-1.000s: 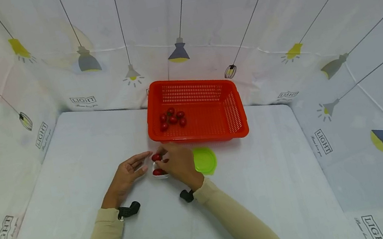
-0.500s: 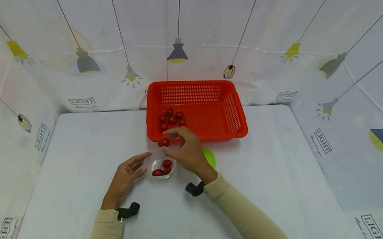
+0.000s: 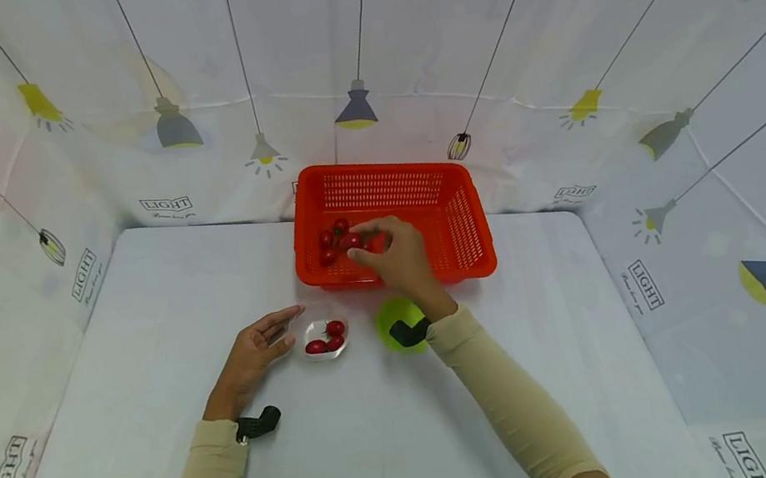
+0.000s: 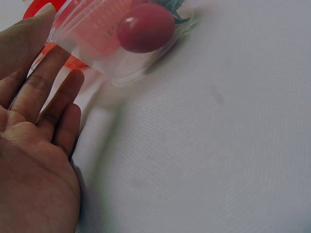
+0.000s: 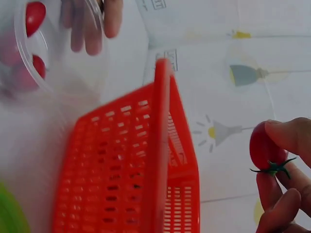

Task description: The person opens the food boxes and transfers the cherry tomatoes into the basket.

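Note:
My right hand [image 3: 399, 257] is over the red basket [image 3: 427, 275], pinching a cherry tomato [image 5: 262, 145] between thumb and fingers; its green stem shows in the right wrist view. Several cherry tomatoes [image 3: 327, 240] lie in the basket's left part, partly hidden by that hand. My left hand [image 3: 255, 353] rests at the left side of a small clear plastic tub [image 4: 129, 73], fingers extended, thumb near the rim; firm contact cannot be told. A few cherry tomatoes [image 3: 335, 328] sit in the tub, one of them [image 4: 146, 28] seen through its wall.
A lime-green lid [image 3: 387, 319] lies right of the tub, partly under the right wrist's black camera mount [image 3: 410, 332]. Behind the white table [image 3: 207, 277] hangs a backdrop [image 3: 291, 51] printed with lamps; the basket stands close to it.
My right hand has lifted a cherry tomato out of the tub and carried it up and right, over the basket. My left hand has stayed beside the tub.

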`<state>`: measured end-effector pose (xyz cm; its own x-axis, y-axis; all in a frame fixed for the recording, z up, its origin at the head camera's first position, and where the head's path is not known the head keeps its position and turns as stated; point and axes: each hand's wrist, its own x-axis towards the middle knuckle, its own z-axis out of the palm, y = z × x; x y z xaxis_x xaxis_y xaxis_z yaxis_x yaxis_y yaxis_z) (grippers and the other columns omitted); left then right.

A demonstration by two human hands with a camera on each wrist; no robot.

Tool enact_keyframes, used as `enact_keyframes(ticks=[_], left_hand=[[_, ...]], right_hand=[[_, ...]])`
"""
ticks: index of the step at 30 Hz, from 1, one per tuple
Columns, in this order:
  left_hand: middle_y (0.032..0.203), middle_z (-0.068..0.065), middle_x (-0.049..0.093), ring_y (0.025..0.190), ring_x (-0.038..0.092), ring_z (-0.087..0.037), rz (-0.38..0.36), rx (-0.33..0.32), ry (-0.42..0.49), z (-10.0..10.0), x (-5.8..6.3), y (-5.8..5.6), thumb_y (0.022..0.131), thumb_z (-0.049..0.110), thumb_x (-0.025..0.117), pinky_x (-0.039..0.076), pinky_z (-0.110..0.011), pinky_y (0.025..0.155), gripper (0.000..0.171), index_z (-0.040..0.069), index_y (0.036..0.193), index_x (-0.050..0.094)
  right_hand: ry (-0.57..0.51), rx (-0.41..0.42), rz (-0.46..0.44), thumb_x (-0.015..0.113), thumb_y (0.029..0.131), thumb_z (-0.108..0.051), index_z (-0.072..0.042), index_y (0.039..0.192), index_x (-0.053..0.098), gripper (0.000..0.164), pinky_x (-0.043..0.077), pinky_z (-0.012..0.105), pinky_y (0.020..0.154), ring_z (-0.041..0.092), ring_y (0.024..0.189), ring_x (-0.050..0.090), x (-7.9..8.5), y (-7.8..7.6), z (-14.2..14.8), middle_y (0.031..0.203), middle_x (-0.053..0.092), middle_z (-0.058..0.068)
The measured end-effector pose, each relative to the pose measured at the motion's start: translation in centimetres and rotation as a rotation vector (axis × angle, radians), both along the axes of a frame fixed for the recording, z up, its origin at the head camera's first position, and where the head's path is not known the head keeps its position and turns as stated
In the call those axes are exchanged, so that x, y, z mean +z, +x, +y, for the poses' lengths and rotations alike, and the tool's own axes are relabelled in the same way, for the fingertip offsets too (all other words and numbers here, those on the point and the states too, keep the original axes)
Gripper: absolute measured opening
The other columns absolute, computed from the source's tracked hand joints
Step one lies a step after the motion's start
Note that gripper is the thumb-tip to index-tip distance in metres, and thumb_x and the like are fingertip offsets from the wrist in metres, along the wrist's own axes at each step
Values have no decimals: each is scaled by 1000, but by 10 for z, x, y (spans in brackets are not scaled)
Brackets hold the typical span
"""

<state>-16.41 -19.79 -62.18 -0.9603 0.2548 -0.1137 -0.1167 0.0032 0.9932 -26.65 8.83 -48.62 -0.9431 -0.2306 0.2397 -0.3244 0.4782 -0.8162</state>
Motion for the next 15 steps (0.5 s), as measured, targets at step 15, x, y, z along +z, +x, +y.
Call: enact_keyframes(ticks=[15], left_hand=[[160,3,56,156,40,-19,3,5,2,-2,0,1,105,11,68,36,-26,127,49,22,152,60]], right_hand=[[139,122,-316,88,90,-22,-27,112,81,24,51,44,100,32,124,60,13,-57,8,114,74,-4]])
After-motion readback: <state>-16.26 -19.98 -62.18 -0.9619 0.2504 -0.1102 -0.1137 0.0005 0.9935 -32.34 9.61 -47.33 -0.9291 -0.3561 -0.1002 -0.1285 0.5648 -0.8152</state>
